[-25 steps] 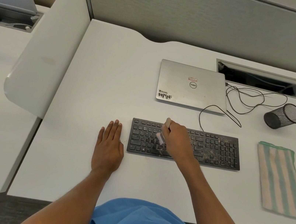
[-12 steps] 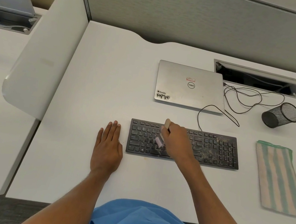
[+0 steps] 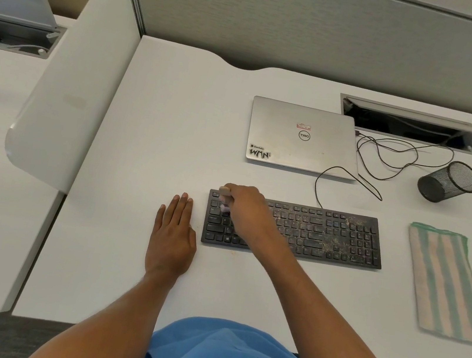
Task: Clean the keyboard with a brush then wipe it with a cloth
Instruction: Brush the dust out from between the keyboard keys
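The right hand (image 3: 247,208) grips a small brush (image 3: 225,191) over the left end of the black keyboard (image 3: 327,236), bristles down on the keys. Crumbs and dust cover the keyboard's right part. The left hand (image 3: 174,231) lies flat on the tabletop (image 3: 158,135) just beside the keyboard, fingers straight and together. The striped cloth (image 3: 444,283) lies to the right, apart from the keyboard. A mesh cup (image 3: 447,181) lies on its side near an open cable hatch (image 3: 406,128) with wires inside.

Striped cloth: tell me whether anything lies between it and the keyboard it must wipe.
Nothing visible. The green-and-beige striped cloth lies on the white desk right of the black keyboard, bare desk between them. The right hand, gripping the small brush, is over the keyboard's left end.
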Demonstrator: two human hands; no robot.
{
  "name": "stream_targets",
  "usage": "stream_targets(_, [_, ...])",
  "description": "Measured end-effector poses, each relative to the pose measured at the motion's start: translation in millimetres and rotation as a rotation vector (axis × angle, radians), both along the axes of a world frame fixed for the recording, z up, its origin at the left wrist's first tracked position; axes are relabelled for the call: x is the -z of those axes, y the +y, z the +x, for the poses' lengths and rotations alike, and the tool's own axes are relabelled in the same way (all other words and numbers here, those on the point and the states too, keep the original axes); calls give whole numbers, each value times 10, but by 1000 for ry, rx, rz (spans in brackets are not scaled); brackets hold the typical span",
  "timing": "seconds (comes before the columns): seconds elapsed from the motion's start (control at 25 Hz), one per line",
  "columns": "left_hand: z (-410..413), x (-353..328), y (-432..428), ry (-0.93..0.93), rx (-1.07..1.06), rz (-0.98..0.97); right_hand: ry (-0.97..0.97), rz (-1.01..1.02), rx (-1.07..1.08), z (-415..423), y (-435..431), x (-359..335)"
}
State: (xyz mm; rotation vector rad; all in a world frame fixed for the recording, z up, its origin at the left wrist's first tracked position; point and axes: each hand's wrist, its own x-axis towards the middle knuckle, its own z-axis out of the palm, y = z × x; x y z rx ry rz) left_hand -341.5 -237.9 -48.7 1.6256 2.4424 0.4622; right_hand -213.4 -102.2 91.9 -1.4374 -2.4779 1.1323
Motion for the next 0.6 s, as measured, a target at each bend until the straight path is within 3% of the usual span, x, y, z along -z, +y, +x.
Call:
stream_targets(0.16, [-4,3,6,3,1,-2,-41,-77,186,366,106,9])
stream_targets(0.24, [-6,10,7,1,1,-1,-106,-18,208,484,174,-13])
stream_targets(0.36, [-4,13,6,3,3,-6,-104,62,158,412,203,-40])
stream_targets(0.6, [-3,3,5,1,6,1,10,-26,12,-6,28,28])
